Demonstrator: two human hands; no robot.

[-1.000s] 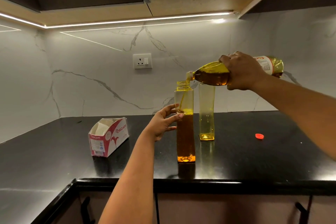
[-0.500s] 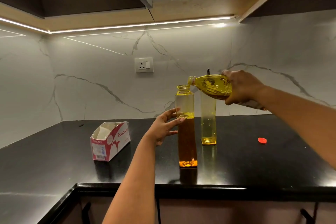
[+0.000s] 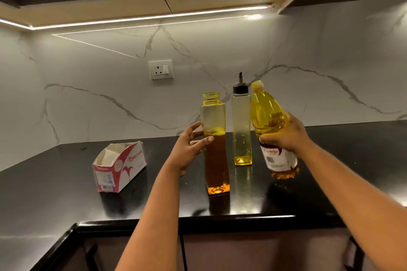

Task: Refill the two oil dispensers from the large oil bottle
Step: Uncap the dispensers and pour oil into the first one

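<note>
The right hand [image 3: 284,134] grips the large oil bottle [image 3: 267,116] around its middle, fingers curled about the body above the label. The bottle is upright, uncapped, its base close over the black countertop [image 3: 55,182] near the front edge (contact with the surface cannot be confirmed). The left hand [image 3: 189,149] rests with loosely spread fingers against the side of the open dispenser [image 3: 214,143], which stands near the front edge, uncapped, oil reaching well up its body. The second dispenser [image 3: 241,130] stands just behind and to the right, between the open dispenser and the large bottle; its black pourer cap [image 3: 240,88] is fitted and only a shallow layer of oil shows at its base. A tissue box [image 3: 120,166] lies toward the left part of the countertop.

Hazards from this state:
- The open dispenser is tall and narrow; a sideways push from the left hand could tip it and spill oil across the countertop.
- Oil on the large bottle's surface could cause the grip to slip.
- The second dispenser must be uncapped before pouring; otherwise oil runs over its cap.
</note>
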